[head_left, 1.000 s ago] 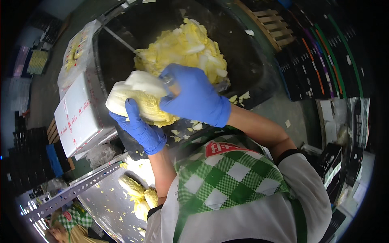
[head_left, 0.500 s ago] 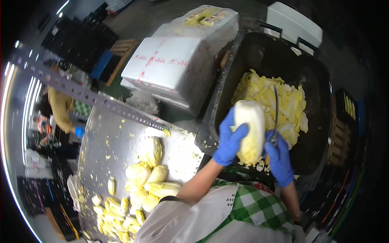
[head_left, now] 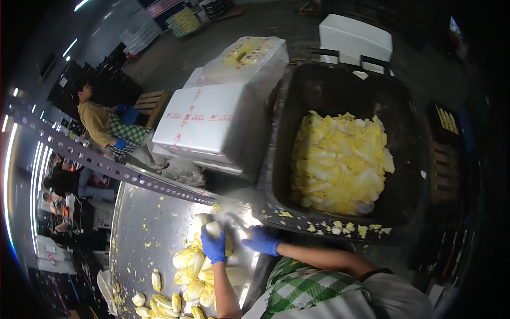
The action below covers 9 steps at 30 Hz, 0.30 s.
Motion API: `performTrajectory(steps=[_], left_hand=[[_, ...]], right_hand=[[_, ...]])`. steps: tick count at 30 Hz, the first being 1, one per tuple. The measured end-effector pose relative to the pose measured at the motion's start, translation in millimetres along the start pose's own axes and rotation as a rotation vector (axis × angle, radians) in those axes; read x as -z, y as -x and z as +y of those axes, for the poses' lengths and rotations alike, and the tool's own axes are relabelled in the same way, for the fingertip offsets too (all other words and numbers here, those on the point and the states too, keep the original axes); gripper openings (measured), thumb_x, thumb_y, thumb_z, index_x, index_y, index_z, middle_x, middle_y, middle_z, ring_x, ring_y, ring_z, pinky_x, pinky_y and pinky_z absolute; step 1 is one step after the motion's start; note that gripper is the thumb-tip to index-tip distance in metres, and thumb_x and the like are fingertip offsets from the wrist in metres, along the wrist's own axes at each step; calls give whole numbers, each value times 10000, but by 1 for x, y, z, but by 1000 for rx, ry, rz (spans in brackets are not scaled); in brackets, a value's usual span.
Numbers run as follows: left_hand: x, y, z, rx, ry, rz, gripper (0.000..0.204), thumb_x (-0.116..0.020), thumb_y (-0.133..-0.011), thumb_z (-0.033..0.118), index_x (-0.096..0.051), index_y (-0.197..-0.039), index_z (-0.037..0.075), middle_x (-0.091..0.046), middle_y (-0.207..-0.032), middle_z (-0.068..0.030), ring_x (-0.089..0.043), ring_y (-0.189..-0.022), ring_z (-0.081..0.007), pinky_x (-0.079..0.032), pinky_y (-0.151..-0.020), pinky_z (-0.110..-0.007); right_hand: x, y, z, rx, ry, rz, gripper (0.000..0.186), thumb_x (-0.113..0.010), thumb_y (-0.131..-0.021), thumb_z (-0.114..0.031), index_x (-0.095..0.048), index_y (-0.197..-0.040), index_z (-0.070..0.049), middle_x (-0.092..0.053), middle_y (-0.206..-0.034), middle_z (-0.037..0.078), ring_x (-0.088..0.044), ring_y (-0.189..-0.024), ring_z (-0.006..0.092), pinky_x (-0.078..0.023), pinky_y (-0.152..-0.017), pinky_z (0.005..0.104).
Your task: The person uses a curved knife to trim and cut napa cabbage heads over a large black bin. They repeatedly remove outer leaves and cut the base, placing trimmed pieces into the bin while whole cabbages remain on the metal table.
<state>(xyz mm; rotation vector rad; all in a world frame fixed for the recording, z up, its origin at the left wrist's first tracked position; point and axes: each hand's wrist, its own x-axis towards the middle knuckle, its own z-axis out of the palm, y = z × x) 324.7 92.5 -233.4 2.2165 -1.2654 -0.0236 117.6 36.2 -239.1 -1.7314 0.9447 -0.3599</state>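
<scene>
Gloved in blue, my left hand [head_left: 213,247] closes on a pale napa cabbage [head_left: 214,228] at the top of a pile on the metal table. More trimmed napa cabbages [head_left: 194,268] lie just below it. To the right, my right hand [head_left: 261,241], also in a blue glove, grips a knife [head_left: 235,219] whose blade is smeared by motion and points up and left toward that cabbage. Beyond the right hand stands a large black bin [head_left: 276,175] holding a heap of loose yellow cabbage leaves [head_left: 340,165].
Leaf scraps [head_left: 345,228] litter the bin's near rim. White boxes [head_left: 196,114] stand left of the bin, behind a perforated metal rail [head_left: 111,165]. Small cabbage hearts [head_left: 164,303] lie at the table's near edge. A person in a checked apron [head_left: 98,125] stands at far left.
Both hands have moved left from above the bin to the cabbage pile. The cabbage held over the bin is gone from there; the knife stays in my right hand. The view has shifted.
</scene>
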Motion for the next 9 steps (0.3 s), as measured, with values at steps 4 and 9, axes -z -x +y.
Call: performTrajectory(steps=[4,9], left_hand=[[9,13,10,-107,-81,189,622,-753,-824,271,-518,-1346,27,-598,-1207,-203,-604,-1036,-355,-485,-888,-413],[31,39,132,-168,228,211,442,-726,-870,240,-617,-1260,64,-647,-1146,-144,-597,-930,-259,-477,-806,-365]], right_hand=[[23,93,-13,231,-210,-291,321,-626,-950,-296,-614,-1080,-3,-661,-980,150,-630,-885,267,-510,-814,395],[191,268,-23,176,-498,-550,372,-586,-997,-335,-623,-1220,-40,-676,-1180,146,-641,-1131,197,-502,-954,319]])
